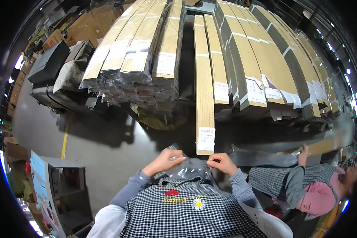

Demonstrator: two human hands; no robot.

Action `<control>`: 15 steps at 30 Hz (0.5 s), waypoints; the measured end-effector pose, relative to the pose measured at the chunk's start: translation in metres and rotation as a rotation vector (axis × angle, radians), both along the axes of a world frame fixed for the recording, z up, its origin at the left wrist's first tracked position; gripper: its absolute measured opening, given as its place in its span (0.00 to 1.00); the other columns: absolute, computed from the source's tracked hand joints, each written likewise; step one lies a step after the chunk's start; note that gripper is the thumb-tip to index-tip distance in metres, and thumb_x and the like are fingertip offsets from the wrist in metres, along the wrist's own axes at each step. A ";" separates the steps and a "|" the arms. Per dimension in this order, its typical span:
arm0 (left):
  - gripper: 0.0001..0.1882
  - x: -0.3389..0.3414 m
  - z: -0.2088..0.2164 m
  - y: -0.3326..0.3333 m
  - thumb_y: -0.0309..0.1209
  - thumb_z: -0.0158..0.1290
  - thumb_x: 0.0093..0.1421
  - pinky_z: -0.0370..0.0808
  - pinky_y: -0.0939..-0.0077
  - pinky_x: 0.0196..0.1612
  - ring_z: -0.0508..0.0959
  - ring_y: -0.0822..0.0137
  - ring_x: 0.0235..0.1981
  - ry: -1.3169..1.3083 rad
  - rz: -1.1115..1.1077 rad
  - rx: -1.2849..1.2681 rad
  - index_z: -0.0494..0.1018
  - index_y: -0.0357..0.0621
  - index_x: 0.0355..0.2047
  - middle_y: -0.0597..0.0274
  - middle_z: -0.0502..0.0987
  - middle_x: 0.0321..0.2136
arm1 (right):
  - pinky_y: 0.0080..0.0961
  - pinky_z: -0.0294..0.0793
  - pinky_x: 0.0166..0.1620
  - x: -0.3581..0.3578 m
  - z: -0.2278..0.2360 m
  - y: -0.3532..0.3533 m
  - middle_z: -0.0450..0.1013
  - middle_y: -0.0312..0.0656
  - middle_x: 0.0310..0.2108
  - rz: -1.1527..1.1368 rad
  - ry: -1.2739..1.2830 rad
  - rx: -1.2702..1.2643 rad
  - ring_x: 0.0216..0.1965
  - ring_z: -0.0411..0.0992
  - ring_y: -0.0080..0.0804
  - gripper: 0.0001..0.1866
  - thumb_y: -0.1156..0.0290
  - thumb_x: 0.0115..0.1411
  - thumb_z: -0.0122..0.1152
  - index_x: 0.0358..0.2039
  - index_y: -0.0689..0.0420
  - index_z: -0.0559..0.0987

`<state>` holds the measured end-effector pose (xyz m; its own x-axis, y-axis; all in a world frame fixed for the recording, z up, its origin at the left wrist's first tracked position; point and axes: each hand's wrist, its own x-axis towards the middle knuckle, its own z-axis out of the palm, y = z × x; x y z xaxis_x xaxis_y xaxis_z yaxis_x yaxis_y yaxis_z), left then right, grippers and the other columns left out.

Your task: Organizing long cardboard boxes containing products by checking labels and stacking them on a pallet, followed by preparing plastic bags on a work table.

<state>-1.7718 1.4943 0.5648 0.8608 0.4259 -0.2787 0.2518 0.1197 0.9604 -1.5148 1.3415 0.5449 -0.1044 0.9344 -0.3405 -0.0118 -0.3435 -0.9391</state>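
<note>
Between my two hands stretches a clear plastic bag (pixel 190 168), held close in front of my checked apron. My left hand (pixel 166 160) is closed in a pinch on the bag's left edge. At the opposite edge my right hand (pixel 223 163) pinches the film as well. Just beyond the bag, the near end of a long, narrow tan cardboard-like bundle (pixel 204 107) points toward me. A white label (pixel 206 139) with red and dark print is stuck on that end. The bundle's end lies close to the bag but does not appear to be inside it.
More long tan bundles (pixel 261 63), strapped and labelled, lie at the far right. Plastic-wrapped ones (pixel 127 51) are stacked at the far left. A co-worker (pixel 301 186) on the right handles a plastic sleeve (pixel 261 157). A grey cabinet (pixel 67 190) stands at my left.
</note>
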 end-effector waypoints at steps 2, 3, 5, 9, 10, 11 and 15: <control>0.08 0.012 -0.042 -0.001 0.30 0.53 0.58 0.75 0.64 0.40 0.80 0.56 0.38 0.250 -0.305 0.585 0.79 0.47 0.36 0.58 0.81 0.39 | 0.24 0.74 0.39 0.012 -0.041 -0.013 0.78 0.38 0.30 0.179 -0.467 0.000 0.33 0.76 0.29 0.09 0.69 0.59 0.59 0.33 0.62 0.80; 0.07 0.018 -0.084 -0.008 0.30 0.53 0.56 0.75 0.63 0.40 0.80 0.56 0.40 0.294 -0.334 0.658 0.79 0.47 0.35 0.58 0.80 0.41 | 0.28 0.74 0.44 0.016 -0.064 -0.018 0.79 0.40 0.38 0.259 -0.698 0.084 0.38 0.77 0.39 0.11 0.65 0.59 0.59 0.36 0.58 0.82; 0.07 0.037 -0.122 -0.014 0.30 0.53 0.55 0.75 0.62 0.40 0.80 0.55 0.42 0.326 -0.367 0.723 0.79 0.47 0.33 0.59 0.80 0.43 | 0.31 0.74 0.44 0.019 -0.082 -0.022 0.77 0.43 0.37 0.233 -1.004 0.123 0.38 0.75 0.45 0.10 0.66 0.58 0.57 0.36 0.56 0.82; 0.05 0.063 -0.101 0.007 0.27 0.57 0.51 0.75 0.65 0.39 0.79 0.56 0.38 0.205 -0.251 0.747 0.79 0.45 0.30 0.61 0.78 0.40 | 0.27 0.73 0.36 0.034 -0.062 -0.001 0.74 0.41 0.28 -0.014 -0.679 0.326 0.29 0.73 0.35 0.06 0.75 0.58 0.52 0.31 0.60 0.78; 0.05 0.066 -0.081 0.018 0.26 0.58 0.50 0.75 0.66 0.38 0.78 0.56 0.36 0.093 -0.218 0.671 0.79 0.45 0.29 0.61 0.78 0.37 | 0.27 0.73 0.36 0.036 -0.062 0.003 0.74 0.41 0.28 -0.026 -0.684 0.322 0.29 0.73 0.35 0.06 0.75 0.58 0.52 0.31 0.60 0.78; 0.04 0.069 -0.063 0.025 0.25 0.60 0.50 0.75 0.68 0.37 0.77 0.58 0.34 -0.053 -0.112 0.628 0.79 0.45 0.28 0.61 0.76 0.32 | 0.24 0.72 0.34 0.035 -0.063 0.008 0.73 0.38 0.26 -0.241 -0.401 0.228 0.28 0.72 0.30 0.05 0.77 0.57 0.51 0.29 0.61 0.77; 0.04 0.086 -0.091 0.047 0.31 0.60 0.52 0.74 0.64 0.37 0.77 0.52 0.34 0.057 -0.088 0.466 0.78 0.44 0.27 0.53 0.76 0.28 | 0.27 0.72 0.33 0.019 -0.094 0.033 0.73 0.40 0.24 -0.645 -0.555 0.192 0.27 0.72 0.32 0.03 0.80 0.56 0.53 0.28 0.61 0.75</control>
<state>-1.6856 1.5416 0.4737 0.8881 0.4429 -0.1232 0.2954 -0.3445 0.8911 -1.4963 1.3746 0.4509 0.5991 0.8005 -0.0155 0.3270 -0.2623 -0.9079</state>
